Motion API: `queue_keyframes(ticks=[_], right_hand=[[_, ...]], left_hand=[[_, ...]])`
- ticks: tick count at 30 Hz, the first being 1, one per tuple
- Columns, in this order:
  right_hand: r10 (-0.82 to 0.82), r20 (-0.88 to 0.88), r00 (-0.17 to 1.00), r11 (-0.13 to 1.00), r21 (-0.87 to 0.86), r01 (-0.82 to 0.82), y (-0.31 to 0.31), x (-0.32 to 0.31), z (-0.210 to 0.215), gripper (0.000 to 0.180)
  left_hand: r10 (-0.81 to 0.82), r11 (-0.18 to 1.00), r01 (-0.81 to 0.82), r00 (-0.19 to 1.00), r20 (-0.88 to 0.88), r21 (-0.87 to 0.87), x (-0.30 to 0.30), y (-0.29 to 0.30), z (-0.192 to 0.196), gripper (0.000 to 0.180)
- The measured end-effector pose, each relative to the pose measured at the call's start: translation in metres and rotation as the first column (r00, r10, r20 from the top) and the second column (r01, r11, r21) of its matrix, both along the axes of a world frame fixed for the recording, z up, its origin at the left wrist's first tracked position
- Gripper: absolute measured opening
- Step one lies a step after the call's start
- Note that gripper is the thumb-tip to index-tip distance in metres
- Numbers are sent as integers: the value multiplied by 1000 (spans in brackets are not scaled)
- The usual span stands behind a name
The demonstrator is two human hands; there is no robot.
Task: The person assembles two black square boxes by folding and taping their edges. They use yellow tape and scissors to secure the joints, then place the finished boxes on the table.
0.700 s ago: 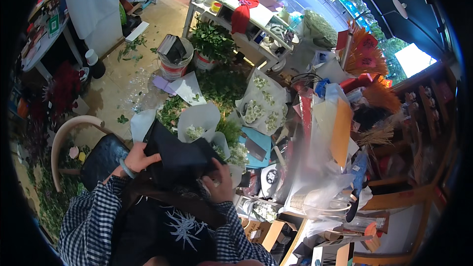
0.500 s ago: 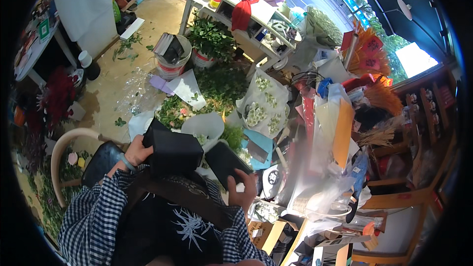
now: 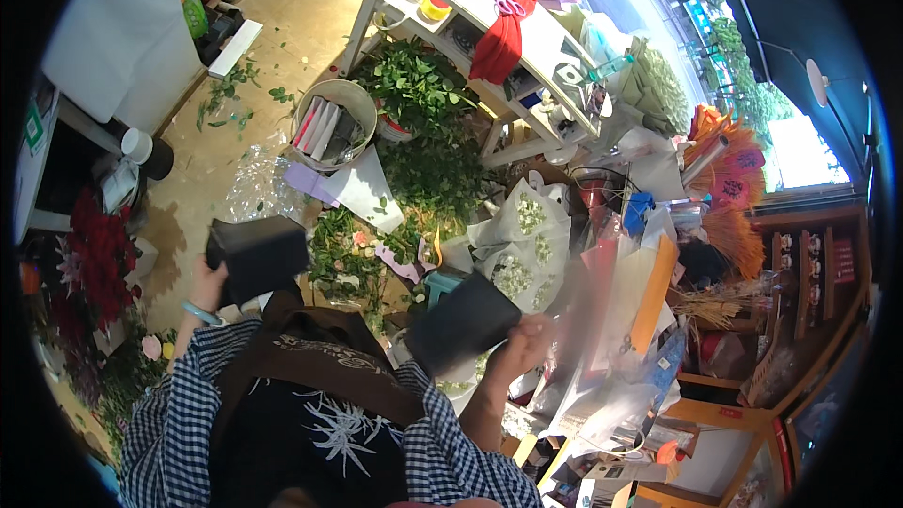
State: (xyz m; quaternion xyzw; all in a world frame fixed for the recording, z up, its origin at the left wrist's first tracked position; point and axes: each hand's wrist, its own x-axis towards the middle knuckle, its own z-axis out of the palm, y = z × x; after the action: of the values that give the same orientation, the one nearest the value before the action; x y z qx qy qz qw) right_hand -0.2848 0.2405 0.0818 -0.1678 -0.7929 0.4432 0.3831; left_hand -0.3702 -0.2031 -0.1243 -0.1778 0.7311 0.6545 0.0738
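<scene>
My left hand (image 3: 209, 287) grips the edge of a black box (image 3: 259, 259), held out on the left. Apart from it on the right, my right hand (image 3: 523, 348) is closed on a flat black rectangular piece, perhaps the box's lid (image 3: 463, 323); motion blurs both. The dark apron (image 3: 329, 376) over my front lies between the two hands. Beyond the black piece rests a bouquet of small white flowers in pale wrapping (image 3: 513, 273). Cut leaves and stems (image 3: 343, 259) are strewn on the floor past the box.
A white bucket (image 3: 353, 102) holding flat packs stands ahead, beside leafy green stems (image 3: 414, 75). Farther back is a white shelved table (image 3: 555, 28) with a red cloth (image 3: 503, 28). Red flowers (image 3: 99, 245) are at left. Wrapping sheets (image 3: 621, 292) crowd the right.
My hands have moved apart, the box leftward and the flat black piece rightward. The view has shifted, and the chair beside me is out of sight.
</scene>
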Motion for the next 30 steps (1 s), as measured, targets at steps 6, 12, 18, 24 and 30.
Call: queue_keyframes(ticks=[6,12,18,24,30], right_hand=[[695,-623,359,2,-497,-868,54,-101,31,17],[774,-557,301,13,-461,-887,-20,-137,60,18],[832,-520,194,53,-274,-960,-15,-169,117,10],[856,-502,121,150,17,-989,69,-214,133,13],[869,-494,44,127,136,-983,204,-278,144,13]], left_hand=[[162,985,-155,982,-98,76,-61,-19,-1,28],[-142,984,148,988,-68,101,-106,11,0,26],[-347,915,346,937,-36,205,-159,75,17,24],[-340,937,346,935,-104,41,-226,177,36,22],[-478,877,469,874,-87,-104,-304,322,70,27]])
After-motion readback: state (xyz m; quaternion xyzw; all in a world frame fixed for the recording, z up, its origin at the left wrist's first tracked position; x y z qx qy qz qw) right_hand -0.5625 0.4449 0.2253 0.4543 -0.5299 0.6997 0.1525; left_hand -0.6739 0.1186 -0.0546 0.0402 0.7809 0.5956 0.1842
